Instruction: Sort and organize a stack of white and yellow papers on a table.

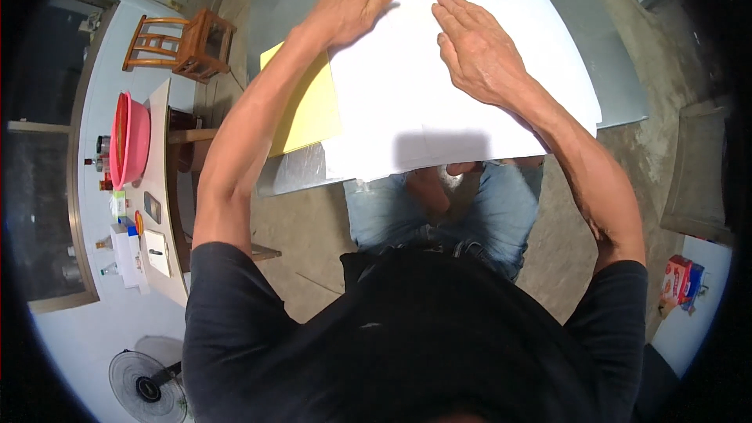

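Note:
A large white sheet (405, 94), probably paper, lies on a grey metal-looking tabletop (617, 91). Its near edge reaches past the table's front, over my knees. Palm down at the sheet's left edge is my left hand (349, 3), thumb spread and fingertips toward the far side. My right hand (482, 50) rests flat on the sheet, right of its middle, with the fingers straight and close together. Neither hand grips anything. Yellow paper (308, 108) shows beneath my left forearm, partly covered by the white sheet.
On the left, a side table (158, 188) holds a pink basin (136, 141), a phone (153, 207), a notepad (155, 252) and several bottles and boxes. A wooden chair (202, 44) stands beyond it. A fan (148, 388) is at lower left, a red-and-blue packet (681, 282) far right.

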A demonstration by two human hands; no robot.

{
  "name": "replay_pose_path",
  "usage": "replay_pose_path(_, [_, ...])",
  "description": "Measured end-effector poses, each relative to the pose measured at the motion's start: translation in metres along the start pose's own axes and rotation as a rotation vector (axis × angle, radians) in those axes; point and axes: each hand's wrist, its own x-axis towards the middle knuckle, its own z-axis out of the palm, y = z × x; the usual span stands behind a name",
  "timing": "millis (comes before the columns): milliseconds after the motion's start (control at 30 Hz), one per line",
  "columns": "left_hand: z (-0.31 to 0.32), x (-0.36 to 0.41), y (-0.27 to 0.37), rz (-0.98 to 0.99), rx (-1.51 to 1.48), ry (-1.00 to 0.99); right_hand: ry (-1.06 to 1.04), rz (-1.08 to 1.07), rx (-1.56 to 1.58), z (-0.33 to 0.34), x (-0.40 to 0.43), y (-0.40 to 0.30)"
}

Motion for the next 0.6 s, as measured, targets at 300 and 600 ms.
replay_pose_path(300, [-0.011,-0.153,0.134,0.340,0.008,-0.166,0.065,-0.022,0.002,0.002,-0.001,0.009])
replay_pose_path(600, [-0.027,-0.210,0.178,0.551,-0.379,-0.260,0.010,0.030,-0.034,0.006,-0.004,0.006])
